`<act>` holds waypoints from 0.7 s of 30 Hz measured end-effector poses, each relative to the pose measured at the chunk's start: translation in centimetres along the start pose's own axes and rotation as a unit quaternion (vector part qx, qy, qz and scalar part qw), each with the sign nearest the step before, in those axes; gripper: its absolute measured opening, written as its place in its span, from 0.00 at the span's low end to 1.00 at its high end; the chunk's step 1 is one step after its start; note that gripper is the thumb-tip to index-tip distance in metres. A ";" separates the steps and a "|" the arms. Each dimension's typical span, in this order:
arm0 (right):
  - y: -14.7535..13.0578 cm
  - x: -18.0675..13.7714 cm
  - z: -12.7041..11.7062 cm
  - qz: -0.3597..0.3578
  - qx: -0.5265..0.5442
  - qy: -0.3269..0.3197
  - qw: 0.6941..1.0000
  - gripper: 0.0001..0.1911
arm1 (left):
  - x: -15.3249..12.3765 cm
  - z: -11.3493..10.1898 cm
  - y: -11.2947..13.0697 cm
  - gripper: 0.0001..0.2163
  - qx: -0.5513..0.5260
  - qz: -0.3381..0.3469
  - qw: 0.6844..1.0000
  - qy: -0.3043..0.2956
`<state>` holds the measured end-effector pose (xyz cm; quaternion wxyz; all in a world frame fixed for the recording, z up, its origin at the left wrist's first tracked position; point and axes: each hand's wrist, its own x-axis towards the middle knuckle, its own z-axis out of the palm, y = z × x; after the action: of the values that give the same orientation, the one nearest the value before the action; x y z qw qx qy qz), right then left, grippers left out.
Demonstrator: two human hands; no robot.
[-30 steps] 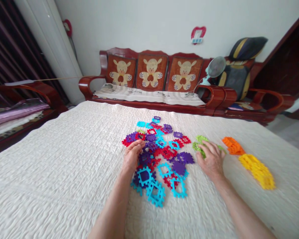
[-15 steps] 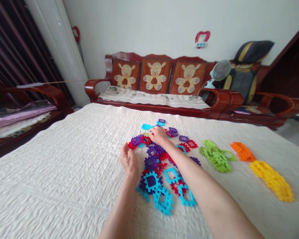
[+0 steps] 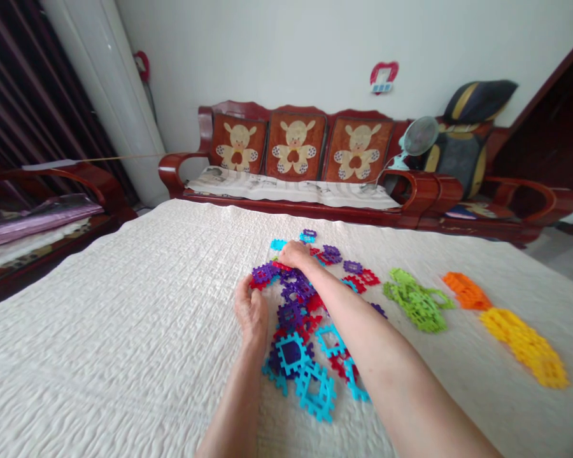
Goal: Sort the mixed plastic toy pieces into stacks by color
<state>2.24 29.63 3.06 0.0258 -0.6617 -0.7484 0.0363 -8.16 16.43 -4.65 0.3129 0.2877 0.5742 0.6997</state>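
A loose heap of square, notched plastic building tiles in purple, red and light blue lies on the quilted cover. At its upper part, my right hand [image 3: 296, 254] is closed with its fingertips on a red tile [image 3: 281, 265], which is tilted up nearly edge-on. A bit of green tile shows just behind it. My left hand [image 3: 251, 310] is cupped at the heap's left edge, thumb apart from the fingers, beside a purple tile [image 3: 265, 273] with red under it. Nearer to me lie light blue tiles [image 3: 316, 391]. My right forearm hides part of the heap.
To the right lie a green tile pile [image 3: 417, 302], a stack of orange tiles [image 3: 466, 291] and a row of yellow tiles [image 3: 525, 346]. Beyond the white quilted cover [image 3: 124, 318] stand a wooden sofa [image 3: 286, 202] with bear cushions and a small fan [image 3: 419, 137].
My right hand has shifted slightly left onto the red tile, which was lying flat and is now tilted. My left hand has edged right, closer to the heap.
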 end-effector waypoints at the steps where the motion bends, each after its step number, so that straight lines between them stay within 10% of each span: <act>1: 0.2 -0.2 0.0 -0.007 0.001 0.006 1.000 0.14 | 0.0 0.0 -0.1 0.16 0.002 0.000 1.000 -0.002; 12: 2.4 -0.5 1.6 -0.101 0.117 0.202 0.967 0.10 | 0.1 0.1 -0.3 0.16 0.011 0.012 1.000 -0.019; 21: 7.2 -2.5 0.2 -0.037 0.371 0.294 0.880 0.17 | 0.0 0.1 -0.1 0.15 0.015 -0.008 0.999 -0.029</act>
<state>9.66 27.99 2.19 0.4899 -0.5560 -0.6617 0.1140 -8.07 16.55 -4.71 0.3306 0.3085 0.5776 0.6796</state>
